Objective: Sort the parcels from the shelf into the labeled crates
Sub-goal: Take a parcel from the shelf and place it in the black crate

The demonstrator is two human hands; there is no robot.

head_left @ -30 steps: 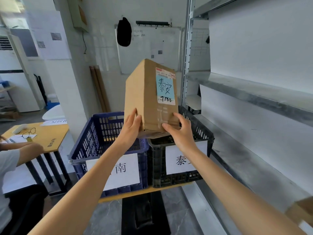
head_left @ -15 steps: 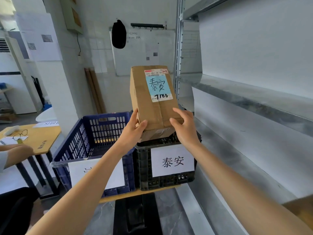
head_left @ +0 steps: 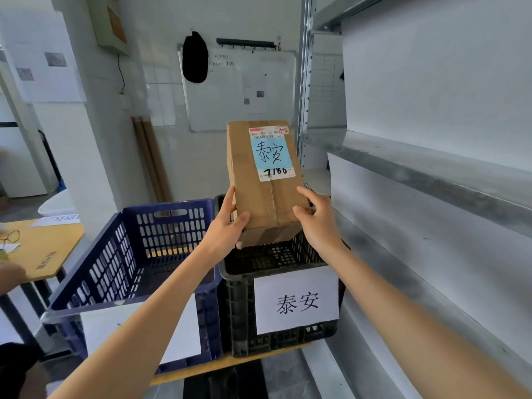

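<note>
Left hand (head_left: 227, 226) clamped on the lower left edge of a tall brown cardboard parcel (head_left: 250, 194), thumb on the front face, fingers wrapped behind. Right hand (head_left: 319, 223) gripping the lower right edge the same way, thumb in front, fingers along the side. Parcel between the two hands, held on end and tipped slightly back, taped seam down the front. Blue handwritten label (head_left: 270, 154) reading 泰安 on the upper half, over a white shipping sticker.

Lower end of the parcel over the opening of a black slotted plastic crate (head_left: 239, 312), directly below the hands; contact with the crate not discernible. White paper sign (head_left: 296, 300) on the crate front, printed 泰安. Mesh floor visible inside.

Dark blue slotted plastic crate (head_left: 121, 254) touching the black one on its left, white sheet (head_left: 98, 329) on the front, text hidden by the left forearm. Both crates on a pale wooden board (head_left: 259, 358).

Grey metal shelving (head_left: 431, 174) along the right. Whiteboard (head_left: 239, 90) on the tiled back wall, black item (head_left: 195, 57) hanging at its corner, cardboard tubes (head_left: 149, 156) leaning below. Yellow wooden table (head_left: 49, 249) far left, with eyeglasses (head_left: 11, 236) on it.
</note>
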